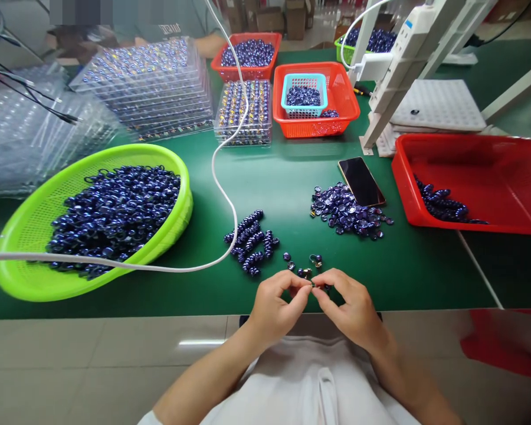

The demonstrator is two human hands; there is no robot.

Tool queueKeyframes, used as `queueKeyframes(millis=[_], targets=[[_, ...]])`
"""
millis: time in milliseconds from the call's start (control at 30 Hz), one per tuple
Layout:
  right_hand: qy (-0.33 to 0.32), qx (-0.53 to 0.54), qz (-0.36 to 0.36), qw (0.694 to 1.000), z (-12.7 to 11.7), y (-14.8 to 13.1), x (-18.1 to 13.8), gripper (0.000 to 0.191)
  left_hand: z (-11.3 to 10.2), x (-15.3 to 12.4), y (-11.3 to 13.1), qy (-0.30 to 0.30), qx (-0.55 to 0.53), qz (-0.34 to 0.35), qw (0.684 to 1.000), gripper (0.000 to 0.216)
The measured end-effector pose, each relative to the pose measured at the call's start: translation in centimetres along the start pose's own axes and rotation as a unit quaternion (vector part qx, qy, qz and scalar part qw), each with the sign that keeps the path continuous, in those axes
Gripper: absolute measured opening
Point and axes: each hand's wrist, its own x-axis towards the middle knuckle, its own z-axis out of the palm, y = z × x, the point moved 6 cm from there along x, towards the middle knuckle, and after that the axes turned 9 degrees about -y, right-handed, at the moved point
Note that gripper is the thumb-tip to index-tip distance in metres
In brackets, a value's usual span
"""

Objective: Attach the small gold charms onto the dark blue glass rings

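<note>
The counter [283,168] carries a green basket [30,218], left of the loose pile [345,209] of dark blue caps. Your left hand [274,307] and right hand [354,307] sit nearer you than the pile, slightly left. Each grip appears pinched on one small part [313,286], its form largely hidden.

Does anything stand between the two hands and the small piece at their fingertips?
Nothing visible does: the left hand and right hand pinch the small piece, mostly hidden. Loose dark pieces lie just beyond; the white cable runs farther left.
</note>
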Motion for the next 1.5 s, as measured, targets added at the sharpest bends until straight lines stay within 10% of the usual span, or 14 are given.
queueKeyframes(millis=[233, 767, 1067, 1267, 1500], targets=[[-0.043, -0.09, -0.07, 0.993, 0.6, -0.5, -0.7, 0.016, 0.3, -1.3, -0.2, -0.017, 0.068, 0.029, 0.997, 0.012], [-0.062, 0.022, 0.029, 0.997, 0.0, 0.1, -0.5, 0.012, -1.4, 1.9, -2.3, -0.05, 0.365, 0.122, 0.921, 0.024], [-0.006, 0.006, -0.047, 0.999, 0.0, -0.5, 0.0, 0.019, -1.4, 1.7, -0.7, -0.05, -0.001, 0.042, 0.998, 0.013], [0.011, -0.058, -0.098, 0.993, 0.5, -1.4, 0.1, 0.028, -1.0, 2.0, -2.0, 0.003, -0.248, -0.105, 0.963, 0.02], [0.016, 0.12, 0.002, 0.993, 0.2, -0.3, 0.1, 0.012, -0.4, 1.7, -2.1, -0.004, -0.303, -0.078, 0.95, 0.016]])
